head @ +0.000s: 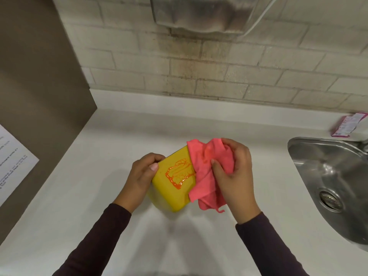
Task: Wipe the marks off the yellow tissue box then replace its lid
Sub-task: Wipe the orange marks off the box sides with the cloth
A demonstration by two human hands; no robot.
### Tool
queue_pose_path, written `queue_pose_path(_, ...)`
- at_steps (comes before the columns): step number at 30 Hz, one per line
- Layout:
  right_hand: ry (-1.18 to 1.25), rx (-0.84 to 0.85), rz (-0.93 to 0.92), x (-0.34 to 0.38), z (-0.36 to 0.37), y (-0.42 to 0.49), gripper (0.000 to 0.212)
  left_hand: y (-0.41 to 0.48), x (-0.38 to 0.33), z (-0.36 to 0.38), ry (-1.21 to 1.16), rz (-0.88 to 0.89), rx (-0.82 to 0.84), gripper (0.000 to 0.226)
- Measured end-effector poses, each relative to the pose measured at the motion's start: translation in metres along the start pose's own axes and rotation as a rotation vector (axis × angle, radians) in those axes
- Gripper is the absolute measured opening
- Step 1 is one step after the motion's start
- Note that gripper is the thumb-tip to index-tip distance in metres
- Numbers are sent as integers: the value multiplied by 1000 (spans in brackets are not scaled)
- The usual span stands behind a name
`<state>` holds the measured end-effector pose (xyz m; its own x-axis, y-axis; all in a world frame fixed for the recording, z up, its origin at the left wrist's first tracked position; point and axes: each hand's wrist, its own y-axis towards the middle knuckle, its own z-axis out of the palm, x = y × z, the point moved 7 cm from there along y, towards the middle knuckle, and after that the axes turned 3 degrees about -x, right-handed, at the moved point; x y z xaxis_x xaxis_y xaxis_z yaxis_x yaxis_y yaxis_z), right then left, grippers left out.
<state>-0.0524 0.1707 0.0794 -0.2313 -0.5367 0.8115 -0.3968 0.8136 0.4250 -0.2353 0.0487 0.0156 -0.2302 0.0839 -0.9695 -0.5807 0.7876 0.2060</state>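
Box (175,196) is tilted over the counter (89,176), left of the sink (328,172); whether it rests on the surface cannot be told. Left hand (142,174) grips its left edge, fingers curled. Right hand (233,172) bunches a pink cloth (201,162) against the box's right side. Orange marks (179,172) show largely intact on the exposed face: wiping judged barely begun. Lid not in view; replacement outstanding.

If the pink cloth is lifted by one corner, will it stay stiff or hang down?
Probably floppy: the pink cloth drapes in folds over the yellow box and bunches in the right hand. Likely light too: its loose edge curls freely.
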Motion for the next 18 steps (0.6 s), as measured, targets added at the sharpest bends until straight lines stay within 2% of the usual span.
queue_pose_path(3, -217, 76, -163, 14, 8, -7, 43, -2, -2, 2, 25, 30, 3, 34)
queue_pose_path(8, -356, 259, -234, 20, 28, -22, 59, -1, 0, 1, 11, -6, -25, 34)
queue_pose_path(13, -328, 352, -290, 18, 29, -24, 50, 2, 3, -1, -19, -26, -34, 37)
queue_pose_path(18, -425, 337, -350, 27, 27, -27, 50, 2, 7, -1, -28, -32, -33, 37)
